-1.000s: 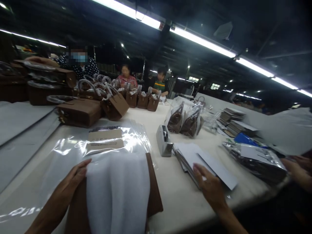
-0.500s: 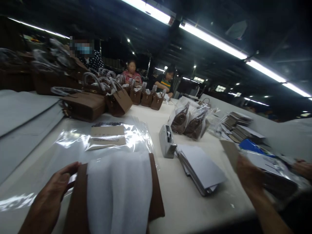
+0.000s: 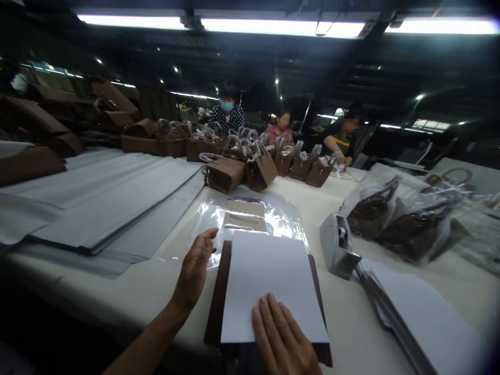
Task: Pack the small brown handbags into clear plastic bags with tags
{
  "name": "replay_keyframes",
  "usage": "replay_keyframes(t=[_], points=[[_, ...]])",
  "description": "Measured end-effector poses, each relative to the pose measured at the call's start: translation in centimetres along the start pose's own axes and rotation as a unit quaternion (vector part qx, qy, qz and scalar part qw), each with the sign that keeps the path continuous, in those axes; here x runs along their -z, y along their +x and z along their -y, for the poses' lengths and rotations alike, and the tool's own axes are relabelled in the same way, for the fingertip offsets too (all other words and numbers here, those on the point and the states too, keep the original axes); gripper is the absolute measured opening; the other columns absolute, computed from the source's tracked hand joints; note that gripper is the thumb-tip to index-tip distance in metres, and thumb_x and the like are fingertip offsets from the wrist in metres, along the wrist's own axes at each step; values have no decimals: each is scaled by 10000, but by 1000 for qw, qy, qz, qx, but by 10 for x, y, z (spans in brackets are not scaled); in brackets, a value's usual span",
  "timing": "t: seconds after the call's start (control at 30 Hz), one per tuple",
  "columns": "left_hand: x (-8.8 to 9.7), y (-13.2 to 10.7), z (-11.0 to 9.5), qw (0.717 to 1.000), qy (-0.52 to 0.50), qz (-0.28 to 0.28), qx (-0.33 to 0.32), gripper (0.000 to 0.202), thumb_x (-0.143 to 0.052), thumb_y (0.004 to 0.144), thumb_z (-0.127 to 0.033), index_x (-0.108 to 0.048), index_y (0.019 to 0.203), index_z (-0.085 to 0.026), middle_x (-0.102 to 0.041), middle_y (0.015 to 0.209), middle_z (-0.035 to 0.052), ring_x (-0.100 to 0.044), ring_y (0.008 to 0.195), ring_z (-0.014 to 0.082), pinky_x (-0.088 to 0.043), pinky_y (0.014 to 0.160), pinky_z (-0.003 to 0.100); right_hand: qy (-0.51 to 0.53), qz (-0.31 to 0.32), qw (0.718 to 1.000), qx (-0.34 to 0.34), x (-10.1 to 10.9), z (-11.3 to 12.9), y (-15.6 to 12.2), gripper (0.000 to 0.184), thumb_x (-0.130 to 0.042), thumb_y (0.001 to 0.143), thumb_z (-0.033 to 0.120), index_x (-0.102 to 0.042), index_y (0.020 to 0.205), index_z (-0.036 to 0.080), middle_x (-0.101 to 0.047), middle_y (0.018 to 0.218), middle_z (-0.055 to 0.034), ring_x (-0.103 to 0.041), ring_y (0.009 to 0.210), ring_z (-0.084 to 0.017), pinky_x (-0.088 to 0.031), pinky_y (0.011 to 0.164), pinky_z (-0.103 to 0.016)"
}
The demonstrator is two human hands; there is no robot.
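Presently, the white sheet (image 3: 269, 281) lies on the brown bag (image 3: 217, 291), left of the tape dispenser (image 3: 338, 246) on the bench (image 3: 148, 291). Judgement: square the sheet to the bag's edges and press it flat without creasing. Right hand (image 3: 284, 341): grip open, fingers flat on the sheet's near edge, holding nothing. Left hand (image 3: 195, 270): grip open, farther left of the dispenser, apparently touching the bag's edge and the clear plastic sleeve (image 3: 253, 221).

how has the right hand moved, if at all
Yes: right hand crossed leftward, from card stack right of the tape dispenser onto the white sheet left of it.
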State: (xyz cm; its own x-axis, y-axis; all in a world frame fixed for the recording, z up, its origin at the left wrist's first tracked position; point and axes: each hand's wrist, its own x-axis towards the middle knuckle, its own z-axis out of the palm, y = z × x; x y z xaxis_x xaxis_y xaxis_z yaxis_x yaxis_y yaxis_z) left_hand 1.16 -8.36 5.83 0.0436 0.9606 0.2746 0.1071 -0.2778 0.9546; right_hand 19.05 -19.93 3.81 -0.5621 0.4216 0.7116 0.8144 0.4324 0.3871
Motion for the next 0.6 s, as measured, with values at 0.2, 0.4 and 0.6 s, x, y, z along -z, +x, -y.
replay_keyframes(t=[0.2,0.4,0.6], points=[[-33,33,-22,947,267,107,-145,403,-457,846,-410,-503,1178,-187,-449,1299,89,-353,1230,254,-313,1018,433,-29,43,998,27,-3,-2,-16,327,-346,838,100,-624,1011,102,-660,993,-109,-588,986,-267,-527,781,-328],[-47,53,1,924,296,208,-125,336,-439,856,-415,-623,1024,-189,-626,1055,68,-563,990,224,-430,905,369,33,31,972,-230,6,-37,-25,559,-458,828,460,-392,1312,188,-454,1304,-123,-404,1206,-303,-378,974,-465],[-31,51,-6,914,270,272,-131,304,-443,862,-418,-623,1025,-235,-632,1001,17,-579,930,163,-444,866,277,233,170,768,-572,0,-30,-64,709,-405,840,469,-79,1418,221,-301,1411,-77,-339,1255,-271,-386,981,-436]])
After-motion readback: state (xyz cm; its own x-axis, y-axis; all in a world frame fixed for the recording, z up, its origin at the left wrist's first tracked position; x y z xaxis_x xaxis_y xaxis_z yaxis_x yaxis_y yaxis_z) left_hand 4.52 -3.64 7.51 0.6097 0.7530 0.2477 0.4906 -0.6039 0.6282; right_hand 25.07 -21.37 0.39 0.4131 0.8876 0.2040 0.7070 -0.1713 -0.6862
